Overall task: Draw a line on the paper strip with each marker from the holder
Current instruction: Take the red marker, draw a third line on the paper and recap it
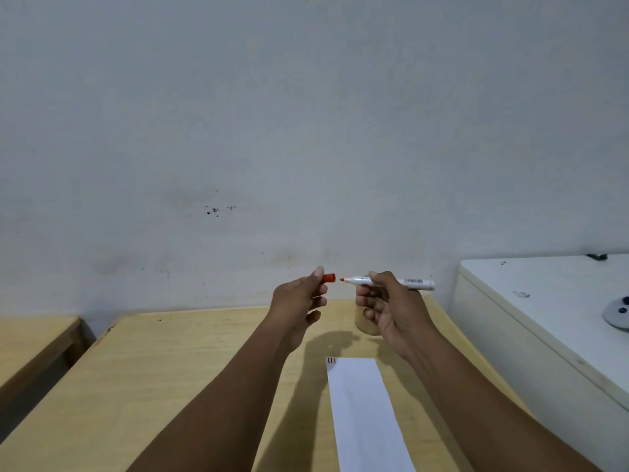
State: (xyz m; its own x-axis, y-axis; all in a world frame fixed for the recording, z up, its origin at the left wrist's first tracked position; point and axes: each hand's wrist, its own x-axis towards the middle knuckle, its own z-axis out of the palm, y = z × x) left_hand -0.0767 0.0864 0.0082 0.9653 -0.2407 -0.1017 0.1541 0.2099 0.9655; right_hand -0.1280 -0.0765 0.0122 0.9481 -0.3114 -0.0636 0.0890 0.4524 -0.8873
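My right hand point(391, 308) holds a white marker point(408, 282) level in the air, its bare red tip pointing left. Just left of that tip is the red cap point(329, 278), pinched between the thumb and forefinger of my left hand point(299, 301); a small gap separates cap and tip. Both hands are raised above the wooden table point(170, 369). A white paper strip point(364, 413) lies below them, with three short lines point(331, 361) at its far left corner. The clear holder point(366, 323) stands behind my right hand, mostly hidden.
A white cabinet point(544, 301) stands to the right of the table, with a grey round object point(617, 315) on top. A second wooden table point(30, 342) is at the left. A plain wall rises right behind the table.
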